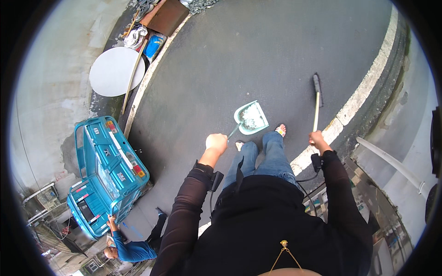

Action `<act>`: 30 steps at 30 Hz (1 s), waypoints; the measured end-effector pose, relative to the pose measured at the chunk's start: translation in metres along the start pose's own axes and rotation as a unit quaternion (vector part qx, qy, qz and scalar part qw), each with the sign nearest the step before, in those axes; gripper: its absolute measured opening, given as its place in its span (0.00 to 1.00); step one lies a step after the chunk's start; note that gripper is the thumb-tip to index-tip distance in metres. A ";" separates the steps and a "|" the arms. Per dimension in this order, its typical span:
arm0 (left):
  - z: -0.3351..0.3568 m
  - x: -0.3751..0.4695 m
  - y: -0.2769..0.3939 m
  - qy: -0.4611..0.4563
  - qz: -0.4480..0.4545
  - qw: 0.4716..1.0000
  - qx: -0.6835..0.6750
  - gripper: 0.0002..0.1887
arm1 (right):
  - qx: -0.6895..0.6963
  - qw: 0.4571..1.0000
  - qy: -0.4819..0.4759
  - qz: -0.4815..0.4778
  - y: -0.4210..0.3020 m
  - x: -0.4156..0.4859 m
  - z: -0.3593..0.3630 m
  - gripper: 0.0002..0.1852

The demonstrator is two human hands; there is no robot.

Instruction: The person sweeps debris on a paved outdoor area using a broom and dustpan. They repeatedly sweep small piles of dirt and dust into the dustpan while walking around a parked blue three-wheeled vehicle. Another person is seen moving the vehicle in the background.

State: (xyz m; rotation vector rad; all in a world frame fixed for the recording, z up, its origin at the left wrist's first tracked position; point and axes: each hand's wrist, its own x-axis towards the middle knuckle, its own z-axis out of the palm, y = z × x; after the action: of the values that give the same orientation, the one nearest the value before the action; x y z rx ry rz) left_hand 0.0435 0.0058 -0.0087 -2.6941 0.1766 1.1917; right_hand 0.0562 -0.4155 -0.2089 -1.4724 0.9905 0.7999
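My left hand (pixel 216 144) is closed around the handle of a pale green dustpan (pixel 251 117). White and grey bits lie in its pan, which is held in front of my feet. On the right, my right hand (pixel 317 138) grips the light-coloured handle of a long-handled broom (pixel 316 112). The broom's dark bristle head (pixel 317 84) is at the asphalt, well to the right of the dustpan and apart from it.
A white kerb (pixel 366 86) curves along the right. At the left are a round white board (pixel 114 71), a wooden strip, bags and a brown box (pixel 169 17). A person in blue (pixel 138 250) holds the rail of a blue cargo vehicle (pixel 110 151) behind at lower left.
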 end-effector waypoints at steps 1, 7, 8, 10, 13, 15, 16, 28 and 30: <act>-0.001 0.002 0.000 -0.001 -0.002 1.000 0.002 0.10 | -0.019 1.000 -0.011 -0.002 0.016 -0.007 0.017 0.05; -0.017 0.011 -0.008 -0.020 -0.007 1.000 0.021 0.14 | 0.012 0.945 -0.302 0.126 0.034 -0.064 0.073 0.04; -0.022 0.012 -0.014 -0.020 -0.006 0.999 0.029 0.15 | 0.059 0.920 -0.353 0.159 0.023 -0.069 0.069 0.04; -0.032 0.008 -0.036 0.000 -0.006 0.999 0.047 0.17 | 0.102 0.887 -0.405 0.197 -0.001 -0.080 0.058 0.03; -0.042 -0.004 -0.079 0.021 -0.026 0.998 0.056 0.20 | 0.012 0.894 -0.436 0.105 -0.025 -0.104 0.037 0.03; -0.042 -0.018 -0.105 0.036 -0.064 0.997 0.031 0.20 | -0.008 0.909 -0.412 0.055 -0.039 -0.118 0.023 0.03; -0.040 -0.024 -0.116 0.034 -0.088 0.995 0.014 0.19 | -0.006 0.917 -0.398 0.040 -0.045 -0.124 0.018 0.03; -0.047 0.010 -0.222 0.092 -0.229 0.964 -0.099 0.18 | 0.026 0.994 -0.093 -0.051 -0.210 -0.031 0.066 0.06; -0.055 0.038 -0.238 0.090 -0.221 0.967 -0.093 0.17 | -0.024 0.997 -0.046 -0.054 -0.243 -0.016 0.070 0.08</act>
State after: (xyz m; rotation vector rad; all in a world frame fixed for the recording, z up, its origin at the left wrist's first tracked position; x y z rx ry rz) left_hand 0.1524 0.2249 0.0288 -2.7834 -0.5120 0.8650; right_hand 0.2737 -0.3408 -0.1023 -1.5029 0.8212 0.8113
